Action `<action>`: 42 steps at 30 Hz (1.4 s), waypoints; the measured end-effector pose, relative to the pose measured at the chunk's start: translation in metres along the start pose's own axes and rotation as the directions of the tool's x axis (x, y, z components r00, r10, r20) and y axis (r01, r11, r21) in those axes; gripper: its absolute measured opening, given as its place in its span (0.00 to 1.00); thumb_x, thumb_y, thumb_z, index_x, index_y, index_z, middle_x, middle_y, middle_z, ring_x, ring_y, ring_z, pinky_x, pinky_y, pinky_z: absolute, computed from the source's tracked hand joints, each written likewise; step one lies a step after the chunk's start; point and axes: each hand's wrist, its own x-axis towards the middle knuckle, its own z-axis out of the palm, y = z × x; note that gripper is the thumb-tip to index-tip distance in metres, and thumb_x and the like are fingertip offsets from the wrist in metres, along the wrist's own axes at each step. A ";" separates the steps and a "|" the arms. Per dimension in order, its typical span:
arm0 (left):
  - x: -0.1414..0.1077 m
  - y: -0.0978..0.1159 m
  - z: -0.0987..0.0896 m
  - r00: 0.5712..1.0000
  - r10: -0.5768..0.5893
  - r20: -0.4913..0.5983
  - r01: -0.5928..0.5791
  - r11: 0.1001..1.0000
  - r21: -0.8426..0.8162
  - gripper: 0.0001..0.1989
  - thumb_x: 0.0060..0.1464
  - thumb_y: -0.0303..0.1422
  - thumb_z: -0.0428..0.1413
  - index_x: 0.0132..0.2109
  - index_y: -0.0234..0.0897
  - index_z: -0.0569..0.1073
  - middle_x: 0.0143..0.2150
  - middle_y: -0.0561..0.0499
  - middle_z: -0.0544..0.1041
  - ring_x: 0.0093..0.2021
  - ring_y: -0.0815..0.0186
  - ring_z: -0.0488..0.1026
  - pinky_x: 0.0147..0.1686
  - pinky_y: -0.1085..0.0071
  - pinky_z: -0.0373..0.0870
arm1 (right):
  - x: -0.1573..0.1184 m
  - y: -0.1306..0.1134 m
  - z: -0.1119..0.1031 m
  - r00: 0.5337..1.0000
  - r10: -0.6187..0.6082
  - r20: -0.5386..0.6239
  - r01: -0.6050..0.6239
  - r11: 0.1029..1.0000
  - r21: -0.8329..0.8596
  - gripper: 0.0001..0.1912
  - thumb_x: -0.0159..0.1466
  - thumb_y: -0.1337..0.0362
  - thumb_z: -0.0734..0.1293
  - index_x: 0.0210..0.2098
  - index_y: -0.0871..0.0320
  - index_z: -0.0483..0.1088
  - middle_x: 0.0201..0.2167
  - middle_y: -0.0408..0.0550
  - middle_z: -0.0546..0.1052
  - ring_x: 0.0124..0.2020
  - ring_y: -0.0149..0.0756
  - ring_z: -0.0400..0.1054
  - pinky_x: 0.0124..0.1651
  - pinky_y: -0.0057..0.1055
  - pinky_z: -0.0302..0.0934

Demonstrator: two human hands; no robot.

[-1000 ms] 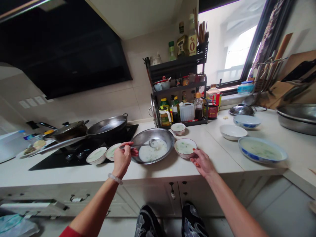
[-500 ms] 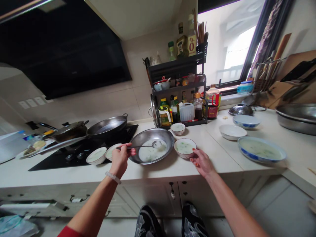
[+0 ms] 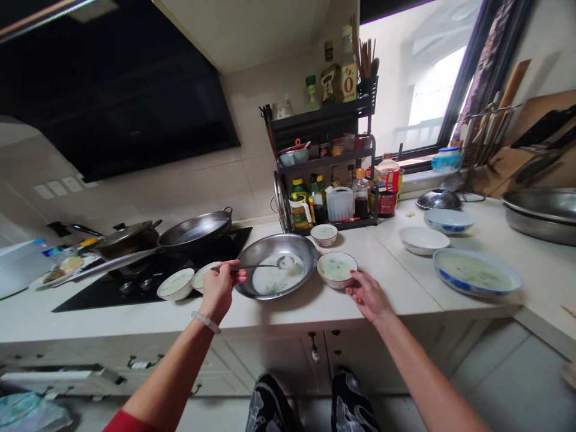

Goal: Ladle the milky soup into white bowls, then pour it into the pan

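My left hand [image 3: 221, 287] is closed round the handle of a metal ladle [image 3: 258, 266]. The ladle's small bowl hangs over a wide steel basin [image 3: 309, 258], which holds a whitish soup with green bits. To the basin's right, my right hand [image 3: 369, 295] grips the rim and side of a small bowl [image 3: 337, 269] of the same soup; that bowl rests on the counter. Another small bowl [image 3: 324, 234] of soup stands behind it. Left of the basin are two more filled bowls, one [image 3: 176, 284] in full sight and one [image 3: 201, 278] partly hidden by my left hand.
A wok [image 3: 196, 230] and a lidded pot [image 3: 127, 235] sit on the black stove [image 3: 90, 297] at left. On the right counter are a blue-rimmed dish [image 3: 477, 271] of soup, a white bowl [image 3: 424, 240] and steel basins [image 3: 540, 217]. A seasoning rack [image 3: 321, 162] stands behind.
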 end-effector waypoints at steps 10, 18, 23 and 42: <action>0.001 -0.002 0.000 1.000 0.008 0.003 -0.008 1.000 0.007 0.10 0.44 0.30 0.52 0.35 0.29 0.72 0.21 0.47 0.75 0.22 0.64 0.74 0.26 0.68 0.73 | 0.002 0.001 -0.002 1.000 -0.005 0.010 0.005 1.000 -0.003 0.18 0.45 0.60 0.77 0.30 0.57 0.68 0.23 0.45 0.72 0.16 0.27 0.63 0.12 0.18 0.43; -0.001 0.001 0.001 1.000 -0.002 0.001 0.002 1.000 0.003 0.09 0.44 0.30 0.52 0.34 0.29 0.73 0.21 0.48 0.75 0.22 0.65 0.74 0.26 0.69 0.73 | 0.000 0.000 0.000 1.000 -0.002 -0.001 0.002 1.000 0.005 0.18 0.45 0.60 0.77 0.30 0.58 0.68 0.23 0.44 0.72 0.16 0.26 0.63 0.12 0.18 0.43; 0.000 0.000 0.000 1.000 -0.004 -0.002 0.004 1.000 0.003 0.10 0.44 0.30 0.52 0.34 0.29 0.73 0.21 0.47 0.76 0.22 0.65 0.74 0.26 0.69 0.73 | 0.000 0.000 0.000 1.000 0.002 -0.004 -0.002 1.000 0.013 0.19 0.44 0.60 0.77 0.30 0.58 0.69 0.23 0.44 0.73 0.16 0.26 0.63 0.12 0.18 0.44; -0.021 0.032 0.031 0.997 -0.011 0.081 0.017 0.997 -0.076 0.11 0.47 0.29 0.52 0.37 0.26 0.73 0.20 0.46 0.76 0.20 0.68 0.73 0.23 0.75 0.70 | 0.003 0.003 -0.002 1.000 -0.006 -0.002 0.006 0.999 0.033 0.18 0.43 0.60 0.78 0.29 0.59 0.70 0.22 0.44 0.73 0.16 0.25 0.63 0.12 0.17 0.44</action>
